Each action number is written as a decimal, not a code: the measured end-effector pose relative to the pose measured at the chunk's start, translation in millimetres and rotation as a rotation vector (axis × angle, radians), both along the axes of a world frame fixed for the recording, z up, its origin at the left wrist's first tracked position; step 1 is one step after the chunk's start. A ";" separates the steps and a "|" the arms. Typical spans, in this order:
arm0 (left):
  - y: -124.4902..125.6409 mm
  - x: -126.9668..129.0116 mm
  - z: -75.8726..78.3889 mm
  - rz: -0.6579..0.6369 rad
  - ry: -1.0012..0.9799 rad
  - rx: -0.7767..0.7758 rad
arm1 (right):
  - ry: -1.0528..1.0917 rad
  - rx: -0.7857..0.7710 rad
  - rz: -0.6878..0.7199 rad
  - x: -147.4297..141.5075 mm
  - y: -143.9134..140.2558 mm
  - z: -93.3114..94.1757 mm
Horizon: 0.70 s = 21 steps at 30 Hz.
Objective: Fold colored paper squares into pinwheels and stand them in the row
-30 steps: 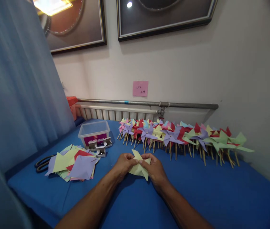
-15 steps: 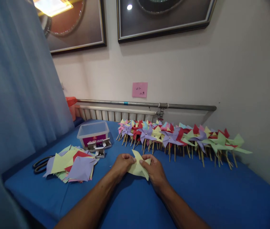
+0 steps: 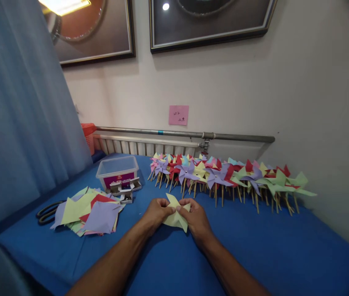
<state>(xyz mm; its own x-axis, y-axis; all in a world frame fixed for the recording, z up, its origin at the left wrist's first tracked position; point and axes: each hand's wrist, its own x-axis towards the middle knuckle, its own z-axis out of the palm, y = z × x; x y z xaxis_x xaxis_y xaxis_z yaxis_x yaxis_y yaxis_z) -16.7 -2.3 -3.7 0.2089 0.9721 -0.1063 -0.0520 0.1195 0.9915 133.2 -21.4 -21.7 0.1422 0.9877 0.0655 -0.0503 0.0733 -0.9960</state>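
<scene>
A pale yellow paper piece lies on the blue table between my two hands, its corners folded up. My left hand pinches its left side and my right hand pinches its right side, fingertips meeting near the middle. Behind my hands a long row of finished paper pinwheels on wooden sticks rests along the wall.
A loose stack of coloured paper squares lies to the left, with black scissors beside it. A clear plastic box and small open metal boxes sit behind the stack. A blue curtain hangs at left.
My hands and the yellow paper stay put on the table; only the view has shifted slightly, and the fingers have made small adjustments on the paper.
</scene>
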 end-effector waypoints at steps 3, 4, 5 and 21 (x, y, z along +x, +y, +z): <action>0.9 -0.1 -1.6 0.004 -0.003 -0.003 | 0.003 0.002 0.004 0.3 -0.4 -0.6; 0.9 -0.1 -1.5 0.002 -0.008 -0.002 | 0.013 0.003 0.003 0.3 -0.3 -0.9; 0.7 0.0 -1.3 0.000 -0.013 -0.001 | 0.025 0.004 0.000 0.2 -0.2 -1.1; 7.4 -12.2 7.6 0.032 -0.328 -0.116 | 0.228 0.032 0.102 -0.4 -2.0 5.0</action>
